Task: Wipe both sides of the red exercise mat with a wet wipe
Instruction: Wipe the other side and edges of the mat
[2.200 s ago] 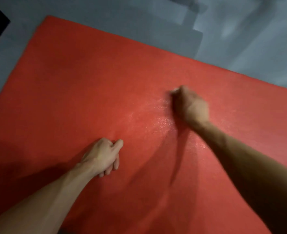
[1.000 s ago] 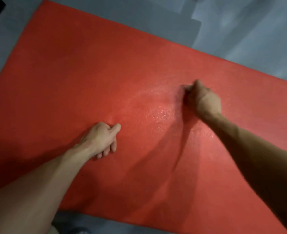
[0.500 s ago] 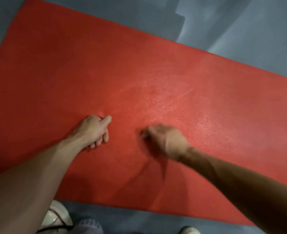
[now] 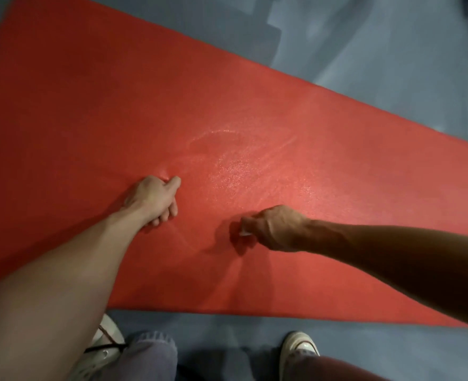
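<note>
Mat [image 4: 89,111]: damp streaks mid-top face; underside still yours to do.
Right hand [image 4: 275,228]: pinches wipe [image 4: 244,232], near front edge.
Left hand [image 4: 154,199]: curled, knuckles pressing mat.

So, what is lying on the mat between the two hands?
Nothing: in the head view, only bare red mat separates the left hand from the right hand gripping the wipe.

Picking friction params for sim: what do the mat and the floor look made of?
Red exercise mat: likely foam, matte, finely pebbled; the wiped patch glistens and it dimples under the left hand. Floor: smooth, hard-looking grey-blue, faint sheen; vinyl or painted concrete, can't tell.
</note>
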{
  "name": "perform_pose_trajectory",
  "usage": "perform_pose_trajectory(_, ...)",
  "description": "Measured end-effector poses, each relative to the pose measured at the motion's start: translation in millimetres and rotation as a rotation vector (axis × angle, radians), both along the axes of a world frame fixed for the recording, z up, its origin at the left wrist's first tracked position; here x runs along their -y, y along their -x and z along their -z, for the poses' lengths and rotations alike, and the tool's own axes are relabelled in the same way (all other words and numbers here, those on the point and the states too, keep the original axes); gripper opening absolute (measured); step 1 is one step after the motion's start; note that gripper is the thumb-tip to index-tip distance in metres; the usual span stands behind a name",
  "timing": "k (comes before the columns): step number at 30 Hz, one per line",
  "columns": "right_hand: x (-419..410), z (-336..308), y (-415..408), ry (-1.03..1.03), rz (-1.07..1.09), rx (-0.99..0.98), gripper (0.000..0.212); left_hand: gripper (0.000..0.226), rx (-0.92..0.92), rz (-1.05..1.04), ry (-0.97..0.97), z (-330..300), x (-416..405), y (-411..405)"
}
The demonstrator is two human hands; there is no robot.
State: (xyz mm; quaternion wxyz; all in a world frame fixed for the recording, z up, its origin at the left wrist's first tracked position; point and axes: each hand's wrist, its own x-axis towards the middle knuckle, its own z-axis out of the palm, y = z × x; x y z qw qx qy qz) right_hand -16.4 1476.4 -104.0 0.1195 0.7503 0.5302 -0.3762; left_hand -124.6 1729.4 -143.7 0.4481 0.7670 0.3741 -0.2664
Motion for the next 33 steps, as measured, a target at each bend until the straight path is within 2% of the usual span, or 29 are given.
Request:
perform_pose_trajectory(2, 11.9, -19.8, -21.5, 0.06, 0.192, 0.124, 0.009, 0.068, 0.0, -0.011, 0.023, -3.8, 0.2, 2.7)
perform_pose_trajectory(4, 37.1, -43.3, -49.0, 0.054, 0.38, 0.211, 0.015, 0.068, 0.004, -0.016, 0.028, -5.6, 0.7, 3.1)
perform_pose_trajectory(7, 82.4, -74.3, -69.8, 0.134, 0.489, 0.258, 0.01, 0.069, 0.008, -0.026, 0.028, -6.4, -0.2, 5.7)
perform_pose_trajectory(9, 105.0, -80.6, -72.1, 0.231, 0.555, 0.283, 0.015, 0.07, 0.008, -0.022, 0.014, -4.2, 0.5, 5.3)
perform_pose_trajectory(11, 117.4, -71.9, -65.9, 0.279, 0.631, 0.29, 0.024, 0.07, 0.006, -0.026, 0.002, -2.7, 1.2, 4.0)
perform_pose_trajectory(13, 122.5, -46.5, -55.1, 0.284, 0.69, 0.274, 0.023, 0.07, -0.001, -0.026, -0.001, 0.5, 1.9, 1.6)
perform_pose_trajectory(17, 122.3, 5.8, -37.0, 0.142, 0.94, 0.133, 0.024, 0.07, -0.018, -0.025, -0.047, 5.1, 4.5, -1.5)
perform_pose_trajectory(20, 123.7, 19.0, -38.7, 0.056, 0.981, 0.1, 0.026, 0.071, -0.066, -0.033, -0.094, 8.0, 6.3, -5.7)
perform_pose_trajectory(22, 127.2, 21.7, -44.0, 0.113, 0.928, 0.087, 0.03, 0.073, -0.152, 0.021, -0.085, 3.6, 12.3, -8.4)
perform_pose_trajectory(24, 123.1, 20.9, -51.8, 0.175, 0.878, 0.067, 0.032, 0.074, -0.274, 0.165, -0.099, -10.1, 18.3, -20.3)
perform_pose_trajectory(25, 121.7, 19.4, -56.5, 0.223, 0.845, 0.051, 0.03, 0.072, -0.332, 0.314, -0.163, -17.3, 23.6, -30.6)
perform_pose_trajectory(28, 118.8, 16.1, -62.7, 0.319, 0.823, -0.004, 0.036, 0.063, -0.34, 0.825, -0.481, -44.0, 56.6, -62.6)
perform_pose_trajectory(31, 120.2, 12.4, -68.8, 0.336, 0.784, -0.059, 0.025, 0.105, -0.35, 1.07, -0.492, -54.8, 113.2, -90.1)
perform_pose_trajectory(33, 121.2, 11.6, -74.1, 0.343, 0.749, -0.108, 0.011, 0.116, -0.423, 1.1, -0.47, -48.9, 144.8, -96.6)
